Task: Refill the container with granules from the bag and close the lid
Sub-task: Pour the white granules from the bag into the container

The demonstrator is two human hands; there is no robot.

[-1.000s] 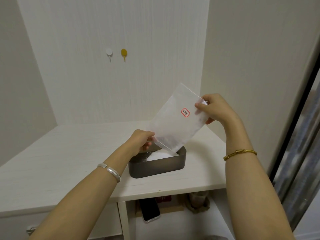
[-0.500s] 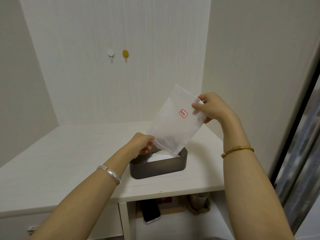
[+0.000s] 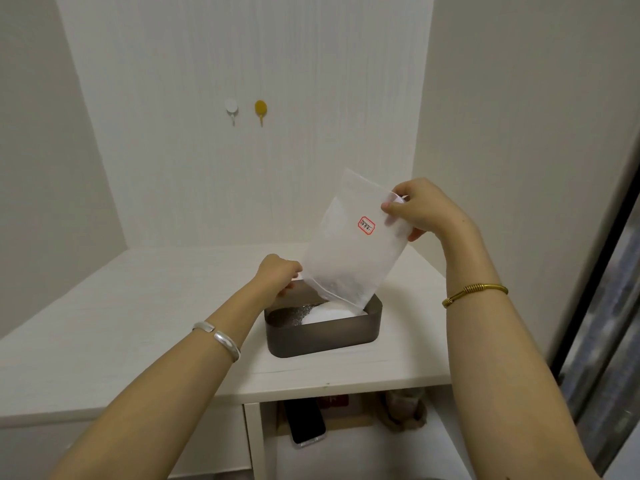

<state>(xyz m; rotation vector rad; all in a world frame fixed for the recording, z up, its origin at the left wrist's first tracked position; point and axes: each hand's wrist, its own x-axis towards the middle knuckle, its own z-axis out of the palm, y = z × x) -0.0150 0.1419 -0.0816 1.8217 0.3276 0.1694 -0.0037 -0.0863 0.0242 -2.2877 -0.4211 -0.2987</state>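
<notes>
1. Our right hand [image 3: 420,211] pinches the upper corner of the frosted, translucent plastic bag [image 3: 349,252], fingers and thumb curled on its raised bottom edge, so the bag hangs tilted with its mouth down.
2. Our left hand [image 3: 278,273] grips the lower corner of the bag beside its open mouth, steadying it at the far rim of the container.
3. The bag's mouth dips inside the dark brown, rounded rectangular plastic container [image 3: 323,332], which sits on the white wood-grain table [image 3: 121,306] near its front right edge.
4. Inside the container a heap of white granules [image 3: 327,313] lies under the bag's mouth; the left part of the floor shows only a thin speckled scatter.
5. We judge the pouring well under way but not finished: the container is partly filled, and how much remains in the bag we cannot tell through the frosted film.
6. Still left: emptying or righting the bag, setting it aside, and closing the lid, which we cannot see anywhere here.
</notes>
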